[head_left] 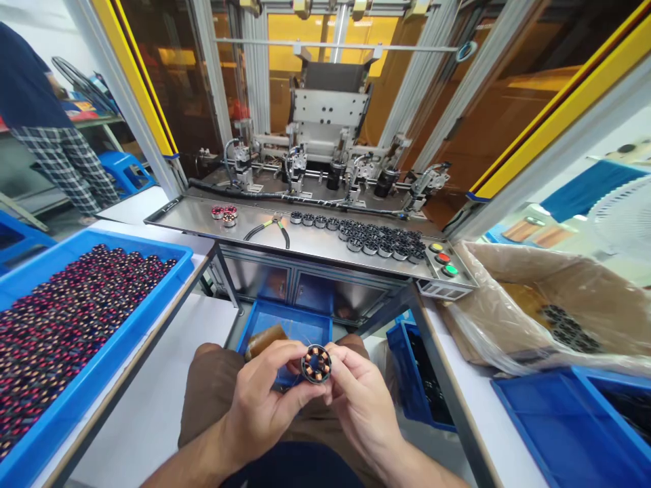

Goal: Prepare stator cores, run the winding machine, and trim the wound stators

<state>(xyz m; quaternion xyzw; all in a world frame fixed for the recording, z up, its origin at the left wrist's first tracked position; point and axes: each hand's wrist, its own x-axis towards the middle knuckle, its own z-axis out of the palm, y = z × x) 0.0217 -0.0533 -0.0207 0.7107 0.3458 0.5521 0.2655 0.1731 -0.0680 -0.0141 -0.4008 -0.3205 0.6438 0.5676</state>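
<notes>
A small round motor stator with a black rim and copper-coloured windings is held up above my lap, its open face towards me. My left hand grips it from the left, thumb below and fingers above. On the right side, my right hand has its thumb and fingers closed against the stator's edge; any wire end between those fingertips is too small to make out. Beyond my hands, pliers with green and black handles lie on the metal ledge.
Several black stators and a few wound ones stand on the ledge before the winding machine. A blue tray of wound stators is left. At right are push buttons and a plastic-lined box. A person stands far left.
</notes>
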